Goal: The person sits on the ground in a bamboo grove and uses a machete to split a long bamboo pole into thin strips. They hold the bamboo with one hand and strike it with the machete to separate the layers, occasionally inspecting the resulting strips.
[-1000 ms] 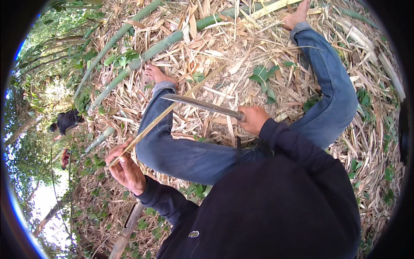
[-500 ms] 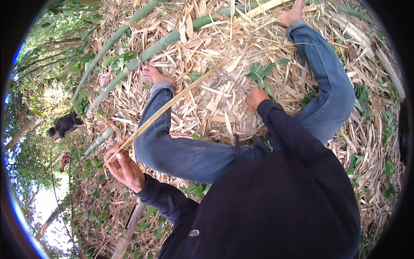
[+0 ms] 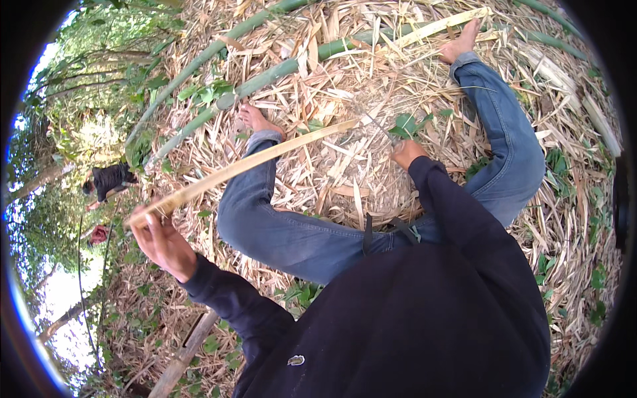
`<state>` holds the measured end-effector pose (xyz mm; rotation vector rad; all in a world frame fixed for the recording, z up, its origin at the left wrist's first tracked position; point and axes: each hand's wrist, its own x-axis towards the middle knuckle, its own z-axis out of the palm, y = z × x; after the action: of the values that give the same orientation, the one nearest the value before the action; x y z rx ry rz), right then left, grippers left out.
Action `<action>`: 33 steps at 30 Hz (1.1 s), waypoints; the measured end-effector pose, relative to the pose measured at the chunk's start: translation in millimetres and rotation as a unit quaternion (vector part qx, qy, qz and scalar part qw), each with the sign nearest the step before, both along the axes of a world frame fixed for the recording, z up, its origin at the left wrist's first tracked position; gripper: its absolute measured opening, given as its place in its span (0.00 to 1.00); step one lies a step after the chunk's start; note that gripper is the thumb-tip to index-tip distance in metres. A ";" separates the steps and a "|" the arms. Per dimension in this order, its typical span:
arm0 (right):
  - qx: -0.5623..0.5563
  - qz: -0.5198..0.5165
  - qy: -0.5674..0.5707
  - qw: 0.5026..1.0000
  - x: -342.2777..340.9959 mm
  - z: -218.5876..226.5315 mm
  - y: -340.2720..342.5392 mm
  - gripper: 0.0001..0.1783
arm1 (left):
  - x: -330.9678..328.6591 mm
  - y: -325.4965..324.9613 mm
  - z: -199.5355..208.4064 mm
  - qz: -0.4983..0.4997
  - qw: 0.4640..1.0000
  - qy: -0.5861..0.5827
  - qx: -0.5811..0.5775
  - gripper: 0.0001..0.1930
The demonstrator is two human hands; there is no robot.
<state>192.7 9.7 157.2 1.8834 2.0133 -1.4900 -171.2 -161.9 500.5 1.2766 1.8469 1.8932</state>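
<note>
My left hand [image 3: 164, 245] is raised at the left, its thumb and fingers pinching one end of a long, pale yellow split bamboo strip [image 3: 245, 162]. The strip slants up to the right, across my left shin, and its far end is near the middle of the view. There a thin-bladed knife [image 3: 381, 127] reaches that end. Closed around the knife's handle is my right hand [image 3: 408, 154], between my spread knees. The blade is faint, so whether it touches the strip is hard to tell.
Dry bamboo leaves cover the ground. Green bamboo poles [image 3: 285, 68] lie beyond my bare feet, with a pale split bamboo length [image 3: 438, 26] near my right foot. A weathered log [image 3: 189, 351] lies at lower left. Another person [image 3: 109, 180] in dark clothes is far left.
My left hand has moved left and slightly up with the bamboo strip, whose broad face now shows more. The whole view has shifted a little. My right hand still grips the knife.
</note>
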 end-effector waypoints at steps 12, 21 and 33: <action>0.029 0.013 0.358 0.933 -50.9 66.5 -48.3 0.19 | -19.3 141.2 31.8 -0.114 0.989 -0.052 -0.073 0.16; 0.018 -0.173 0.281 0.944 -20.8 71.6 -51.3 0.10 | 80.4 137.8 -138.1 -0.192 0.911 0.328 -0.157 0.23; -0.177 -0.171 0.326 0.913 44.8 -7.8 -67.8 0.25 | 230.3 17.6 -269.7 -0.470 0.796 0.362 -0.120 0.16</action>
<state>237.5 -58.1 149.4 1.7926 1.4272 -2.6531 59.1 -144.3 230.7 2.3888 1.1380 0.6405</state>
